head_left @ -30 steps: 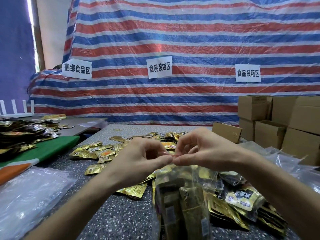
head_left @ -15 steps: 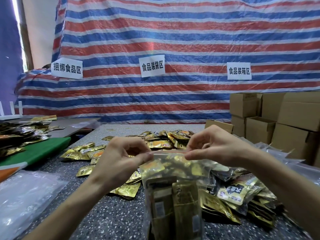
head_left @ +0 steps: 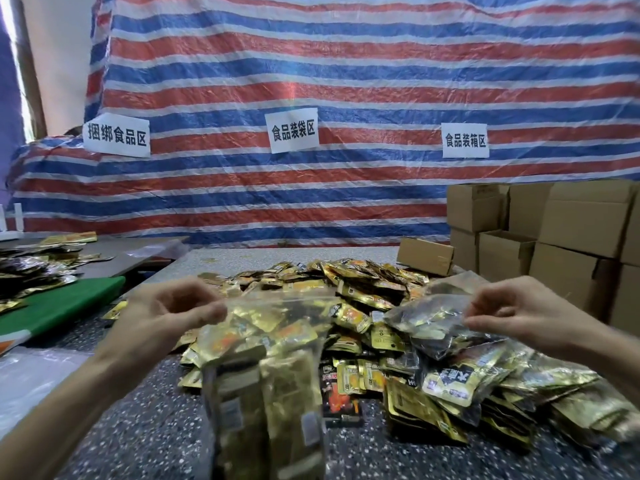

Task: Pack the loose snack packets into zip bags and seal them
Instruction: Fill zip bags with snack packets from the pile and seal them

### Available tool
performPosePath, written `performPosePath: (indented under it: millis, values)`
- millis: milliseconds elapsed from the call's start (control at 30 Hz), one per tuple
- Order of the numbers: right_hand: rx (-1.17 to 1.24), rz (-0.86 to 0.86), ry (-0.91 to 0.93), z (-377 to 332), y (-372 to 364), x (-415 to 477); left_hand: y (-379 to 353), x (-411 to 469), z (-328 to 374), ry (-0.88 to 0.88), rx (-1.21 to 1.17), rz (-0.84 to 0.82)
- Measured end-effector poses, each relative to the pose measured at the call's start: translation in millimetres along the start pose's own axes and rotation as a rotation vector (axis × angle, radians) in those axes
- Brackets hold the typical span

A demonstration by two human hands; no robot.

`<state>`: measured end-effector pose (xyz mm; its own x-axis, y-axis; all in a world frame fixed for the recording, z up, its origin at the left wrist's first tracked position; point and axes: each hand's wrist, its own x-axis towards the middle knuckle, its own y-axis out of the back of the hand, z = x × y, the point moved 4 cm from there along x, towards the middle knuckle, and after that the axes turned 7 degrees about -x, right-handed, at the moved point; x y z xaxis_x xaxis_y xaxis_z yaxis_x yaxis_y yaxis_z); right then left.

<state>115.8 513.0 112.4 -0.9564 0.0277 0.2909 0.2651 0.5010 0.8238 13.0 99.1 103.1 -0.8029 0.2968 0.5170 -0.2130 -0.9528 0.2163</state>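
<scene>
A clear zip bag (head_left: 266, 368) stuffed with gold snack packets stands upright in front of me. My left hand (head_left: 166, 320) pinches its top left corner between thumb and forefinger. My right hand (head_left: 519, 317) is off to the right, clear of that bag, with its fingers curled. Its fingertips sit at the edge of another filled clear bag (head_left: 433, 323) lying on the heap; whether they grip it I cannot tell. Loose gold and black snack packets (head_left: 363, 296) are heaped on the speckled table (head_left: 156, 438) behind and to the right.
Cardboard boxes (head_left: 571, 237) are stacked at the right, one small box (head_left: 426, 254) at the table's far edge. A green board (head_left: 62, 303) and more packets (head_left: 31, 271) lie at the left. Clear plastic (head_left: 31, 379) lies at the near left. A striped tarp with paper signs hangs behind.
My hands have drawn apart along the bag's top. The right hand has left the bag and moved far right; the left still pinches its left corner.
</scene>
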Motion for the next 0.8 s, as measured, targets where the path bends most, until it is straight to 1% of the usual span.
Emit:
performPosePath:
  millis: [67,167,267,367,433,467,533,567,633,700,800]
  values:
    - [0.018,0.022,0.0,-3.5,-12.3,0.7,-10.7,4.5,-4.5,0.037,-0.053,-0.053]
    - [0.051,-0.013,0.047,-25.8,-40.6,10.6,-32.7,16.8,-3.3,0.064,-0.261,-0.072]
    - [0.098,-0.087,0.061,-45.2,-70.8,21.3,-54.5,24.1,5.5,0.092,-0.433,-0.097]
    - [0.216,-0.164,0.044,-53.8,-99.9,25.2,-73.8,28.5,15.6,0.129,-0.607,-0.107]
    - [0.275,-0.248,0.055,-54.3,-119.3,22.4,-84.9,30.9,19.7,0.143,-0.682,-0.109]
    - [0.342,-0.292,0.05,-53.8,-129.5,19.3,-90.1,31.8,20.1,0.151,-0.701,-0.107]
    - [0.537,-0.342,0.01,-52.5,-147.7,13.5,-99.8,32.2,18.7,0.179,-0.698,-0.108]
    - [0.583,-0.336,0.011,-52.4,-154.7,11.6,-103.9,32.2,17.5,0.191,-0.685,-0.111]
    - [0.599,-0.292,0.059,-54.0,-161.0,7.5,-108.5,33.0,17.1,0.185,-0.659,-0.1]
    - [0.577,-0.236,0.092,-54.7,-158.1,4.8,-106.3,36.7,18.4,0.129,-0.566,-0.043]
    - [0.553,-0.186,0.08,-52.3,-140.9,2.9,-100.0,42.1,17.7,0.086,-0.423,0.029]
